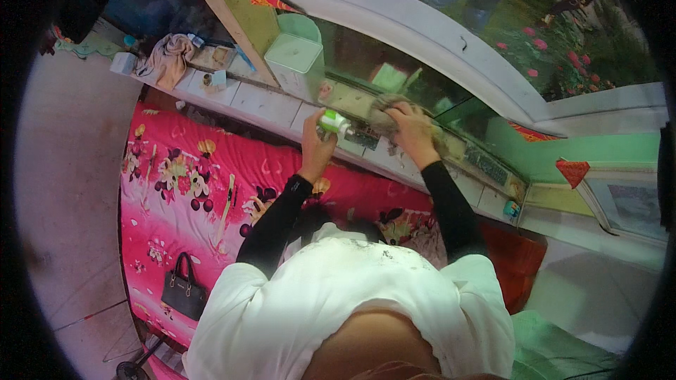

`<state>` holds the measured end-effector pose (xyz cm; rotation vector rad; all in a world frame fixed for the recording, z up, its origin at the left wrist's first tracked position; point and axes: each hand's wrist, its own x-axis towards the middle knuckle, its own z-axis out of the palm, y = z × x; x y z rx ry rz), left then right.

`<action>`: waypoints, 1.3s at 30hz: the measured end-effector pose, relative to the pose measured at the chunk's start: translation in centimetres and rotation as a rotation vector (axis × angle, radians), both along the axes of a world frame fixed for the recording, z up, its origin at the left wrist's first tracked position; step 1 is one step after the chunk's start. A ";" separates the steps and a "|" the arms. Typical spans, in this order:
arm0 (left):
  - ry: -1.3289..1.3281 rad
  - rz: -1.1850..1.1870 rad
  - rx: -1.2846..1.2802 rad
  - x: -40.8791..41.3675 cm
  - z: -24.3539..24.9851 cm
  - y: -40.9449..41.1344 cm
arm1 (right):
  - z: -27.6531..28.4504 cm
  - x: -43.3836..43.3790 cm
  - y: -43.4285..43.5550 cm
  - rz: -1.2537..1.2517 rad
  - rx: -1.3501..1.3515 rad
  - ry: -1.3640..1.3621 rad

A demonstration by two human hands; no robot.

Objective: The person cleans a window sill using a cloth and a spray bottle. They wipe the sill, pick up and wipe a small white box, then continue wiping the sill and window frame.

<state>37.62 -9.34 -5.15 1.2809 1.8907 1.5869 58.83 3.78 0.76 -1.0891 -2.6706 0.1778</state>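
Note:
My left hand (317, 148) grips a small green-and-white bottle (334, 122) between thumb and fingers, its narrow tip pointing right. It is held over the front of a white-tiled window ledge (264, 102). Further right, my right hand (414, 132) rests on a crumpled grey-brown cloth (385, 111), fingers bent over it, by the window glass. The cloth is blurred, and its underside is hidden. Below and between the hands lies a dark flat item (364, 138) on the ledge, too blurred to name.
A lidded white container (296, 55) stands by the window post. Along the ledge are a pinkish cloth (171, 55), a small white box (123, 63) and a blue item (511, 208). A pink patterned bed cover (185, 232) bears a dark handbag (183, 290).

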 end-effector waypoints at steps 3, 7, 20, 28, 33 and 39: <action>-0.053 -0.028 0.053 -0.8 -1.1 1.4 | 0.7 4.2 -0.4 -0.042 -0.009 -0.055; -0.199 -0.092 0.059 -2.1 -2.9 1.5 | 1.5 6.4 -0.9 -0.075 -0.008 -0.111; -0.236 -0.128 0.054 -3.9 -3.4 0.8 | 0.5 -9.6 -1.7 -0.100 0.046 -0.021; -0.419 -0.113 0.055 -3.6 -4.0 0.6 | 1.6 6.7 -1.6 -0.206 -0.037 -0.099; -0.300 -0.080 0.044 -3.8 -4.0 1.3 | 1.7 7.7 -1.5 -0.128 0.158 -0.080; -0.371 -0.086 0.057 -4.0 -4.0 0.8 | 2.5 -1.5 -6.5 -0.071 0.091 0.180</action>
